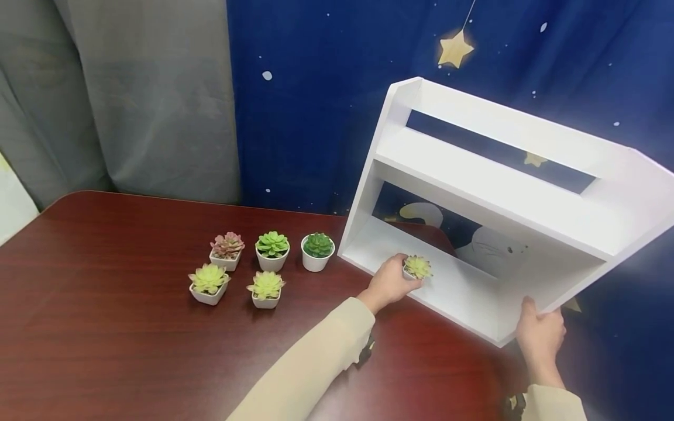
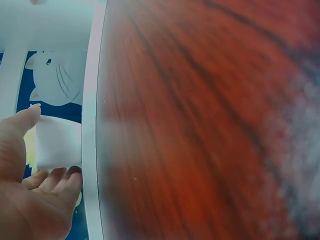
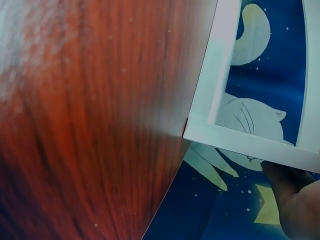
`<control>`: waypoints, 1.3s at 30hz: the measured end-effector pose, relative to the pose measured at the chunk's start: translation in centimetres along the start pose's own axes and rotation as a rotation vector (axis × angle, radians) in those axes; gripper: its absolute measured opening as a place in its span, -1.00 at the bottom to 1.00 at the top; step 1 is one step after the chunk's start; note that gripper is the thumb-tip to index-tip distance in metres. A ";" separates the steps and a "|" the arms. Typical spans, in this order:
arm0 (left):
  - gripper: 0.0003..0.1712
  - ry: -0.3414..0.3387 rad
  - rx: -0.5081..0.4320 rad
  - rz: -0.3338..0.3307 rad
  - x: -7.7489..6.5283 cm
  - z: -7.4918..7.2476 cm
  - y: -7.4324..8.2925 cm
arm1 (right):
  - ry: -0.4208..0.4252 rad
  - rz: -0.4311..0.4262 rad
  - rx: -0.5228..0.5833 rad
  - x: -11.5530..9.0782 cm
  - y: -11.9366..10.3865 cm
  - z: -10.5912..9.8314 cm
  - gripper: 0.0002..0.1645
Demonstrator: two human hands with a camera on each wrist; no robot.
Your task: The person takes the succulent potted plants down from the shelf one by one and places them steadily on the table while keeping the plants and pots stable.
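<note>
My left hand (image 1: 390, 284) holds a small potted succulent (image 1: 418, 267) with pale yellow-green leaves just over the bottom board of a white shelf unit (image 1: 489, 196). In the left wrist view the white square pot (image 2: 58, 144) sits between thumb and fingers. At the unit's lower right, my right hand (image 1: 541, 334) grips the front edge of the side panel, the thumb overlapping its inner face. The right wrist view shows fingers against the panel's outer side (image 3: 250, 148).
Several more potted succulents stand on the dark red table (image 1: 131, 327) left of the shelf: a reddish one (image 1: 227, 250), two green ones (image 1: 272, 250) and two yellow-green ones (image 1: 265, 290). A blue starry curtain (image 1: 310, 105) and a grey curtain (image 1: 163, 105) hang behind.
</note>
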State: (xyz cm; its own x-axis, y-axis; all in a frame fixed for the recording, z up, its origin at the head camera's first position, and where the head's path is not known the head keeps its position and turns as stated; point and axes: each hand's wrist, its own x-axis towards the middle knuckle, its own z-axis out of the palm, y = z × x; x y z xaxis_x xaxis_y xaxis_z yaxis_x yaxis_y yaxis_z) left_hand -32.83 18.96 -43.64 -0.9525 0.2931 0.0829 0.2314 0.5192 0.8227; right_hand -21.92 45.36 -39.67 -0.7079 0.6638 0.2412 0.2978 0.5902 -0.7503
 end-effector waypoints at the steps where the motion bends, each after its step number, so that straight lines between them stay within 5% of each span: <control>1: -0.14 0.001 0.001 -0.001 -0.1 0.1 0.0 | -0.002 0.002 0.001 -0.1 0.1 0.0 -0.27; 14: -0.24 0.042 -0.088 -0.014 -1.2 -0.1 0.3 | -0.023 0.023 -0.006 -0.8 0.3 0.2 -0.28; 26: -0.10 0.082 -0.061 0.000 -2.5 -3.8 1.2 | -0.009 0.007 0.003 -0.3 -0.2 0.2 -0.28; 39: -0.18 0.170 0.024 0.013 -4.1 -7.8 1.4 | -0.005 0.007 -0.010 -0.2 -0.3 -0.1 -0.28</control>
State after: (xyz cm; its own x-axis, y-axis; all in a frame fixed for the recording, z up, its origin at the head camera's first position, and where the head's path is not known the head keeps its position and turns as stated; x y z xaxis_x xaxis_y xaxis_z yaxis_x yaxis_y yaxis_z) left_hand -30.18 12.25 -38.42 -0.9688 0.1607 0.1889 0.2464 0.5357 0.8076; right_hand -21.84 45.09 -39.44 -0.7086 0.6660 0.2330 0.3092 0.5899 -0.7459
